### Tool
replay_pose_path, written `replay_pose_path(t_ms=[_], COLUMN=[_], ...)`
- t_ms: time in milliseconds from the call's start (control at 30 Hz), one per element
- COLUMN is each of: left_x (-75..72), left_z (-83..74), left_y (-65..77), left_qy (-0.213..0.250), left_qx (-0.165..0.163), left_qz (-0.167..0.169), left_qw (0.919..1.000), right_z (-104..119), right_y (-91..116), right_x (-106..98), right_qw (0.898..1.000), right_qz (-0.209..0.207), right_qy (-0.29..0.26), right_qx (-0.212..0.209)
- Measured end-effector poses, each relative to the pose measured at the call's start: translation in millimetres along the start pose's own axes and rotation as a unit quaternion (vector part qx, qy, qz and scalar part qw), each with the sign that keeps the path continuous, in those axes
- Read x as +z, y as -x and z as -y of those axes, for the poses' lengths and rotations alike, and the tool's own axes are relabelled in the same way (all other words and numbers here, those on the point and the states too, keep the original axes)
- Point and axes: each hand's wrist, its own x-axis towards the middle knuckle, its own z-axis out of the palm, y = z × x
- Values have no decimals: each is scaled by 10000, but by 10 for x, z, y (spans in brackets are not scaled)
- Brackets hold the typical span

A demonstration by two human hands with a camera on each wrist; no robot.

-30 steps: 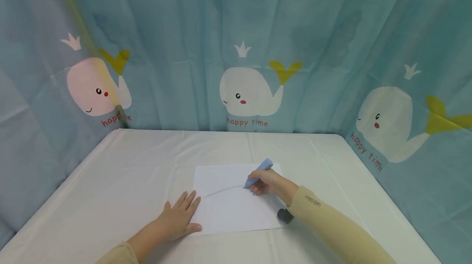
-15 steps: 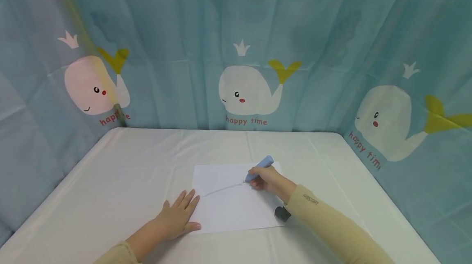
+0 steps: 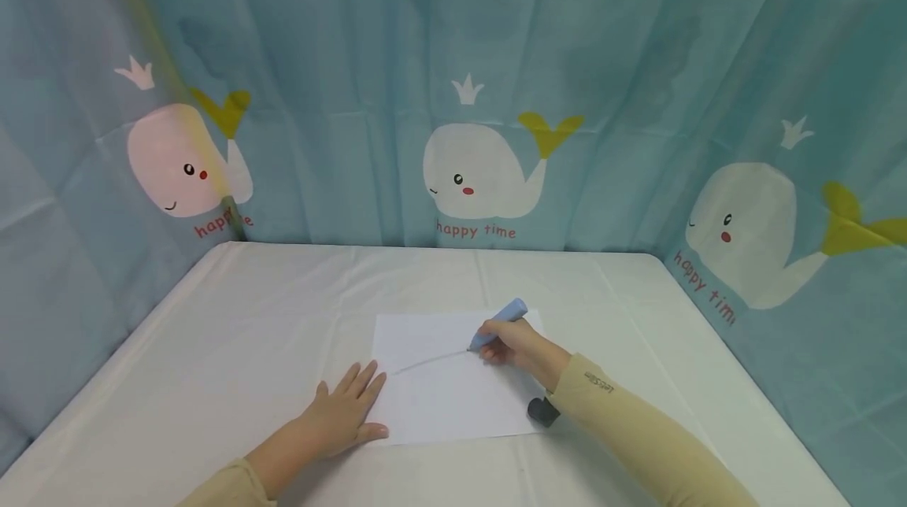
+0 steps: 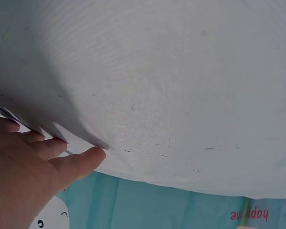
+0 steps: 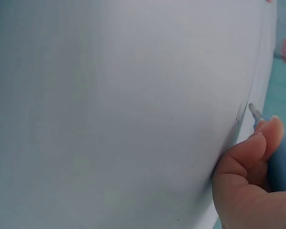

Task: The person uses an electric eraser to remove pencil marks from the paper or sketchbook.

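A white sheet of paper lies on the white-covered table. Across it a thin grey line slopes up to the right. My right hand pinches a thick light-blue pen, its narrow tip at the line's right end. The right wrist view shows the curled fingers and the pen's grey tip; the rest of the barrel is partly hidden. My left hand rests with fingers spread over the paper's left edge. In the left wrist view that hand lies stretched out, holding nothing.
A small dark object shows beside the right sleeve, over the paper's lower right corner. Behind the white tabletop hangs a blue-green curtain printed with whales, which also runs along both sides.
The pen tip has shifted slightly away from me, staying at the line's right end. My left hand stays put on the paper's edge, and the whole head view has moved a little.
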Motion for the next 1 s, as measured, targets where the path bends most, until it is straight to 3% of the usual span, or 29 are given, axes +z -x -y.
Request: replay_pose_path(t_ms=[233,467,767,1000], left_x=[-23,-22,65,1], left_z=[-26,-29,50,12], left_y=[16,23,3,12], left_qy=[50,64,138,97], left_qx=[-42,-77,108,89], left_qz=[32,27,-109,31], left_qw=[10000,9999,9998,9999], right_z=[7,-7,6,25], right_y=[5,13,8,24], right_x=[33,32,53,50], right_qw=[9998,9996,9996,9997], right_qz=[-205,-26,8,96], right_qy=[16,279,289,223], right_qx=[0,18,36,32])
